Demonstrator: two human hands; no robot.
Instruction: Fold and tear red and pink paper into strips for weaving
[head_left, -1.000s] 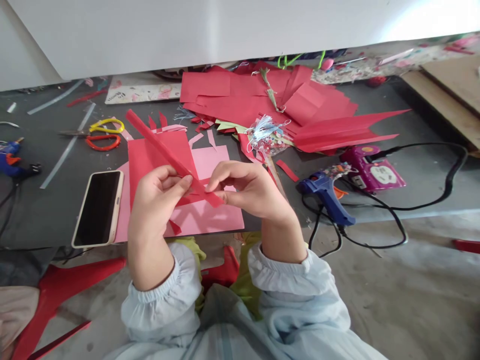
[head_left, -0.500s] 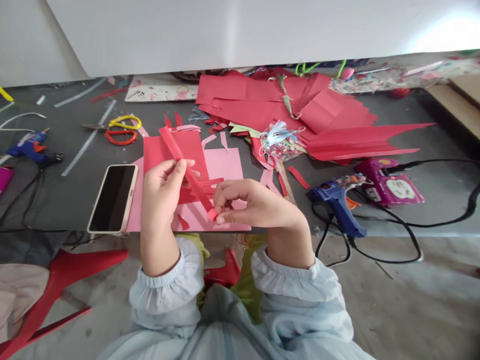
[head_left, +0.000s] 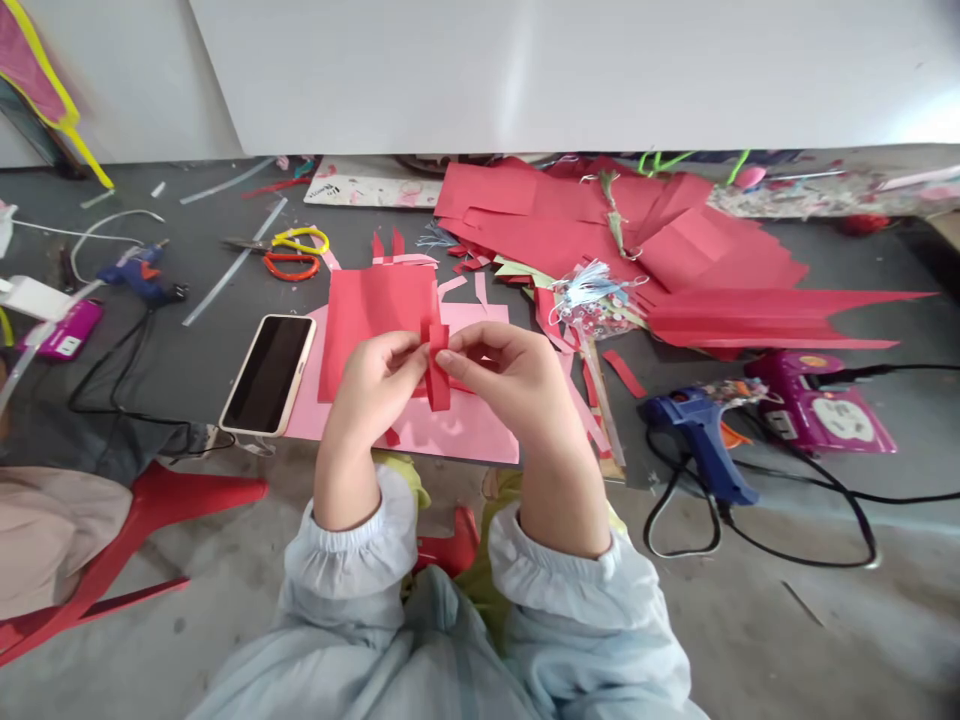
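A red paper strip (head_left: 439,385), bent over into a narrow loop, is pinched between both hands. My left hand (head_left: 384,385) grips its left side with thumb and forefinger. On the other side my right hand (head_left: 517,375) pinches the strip near its upper end. Beneath the hands lie a red paper sheet (head_left: 375,300) and, under it, a larger pink paper sheet (head_left: 480,435) at the table's front edge. Small red and pink paper scraps lie around these sheets.
A phone (head_left: 268,375) and scissors (head_left: 292,255) lie to the left. At the back is a pile of red paper (head_left: 555,235) with a pale blue tassel (head_left: 592,285). A blue glue gun (head_left: 701,440) with looping black cables rests at right; another glue gun (head_left: 139,270) lies far left.
The strip was held out long and slanting between separated hands; now it is bent into a loop and the hands have come together. The camera view has shifted slightly left.
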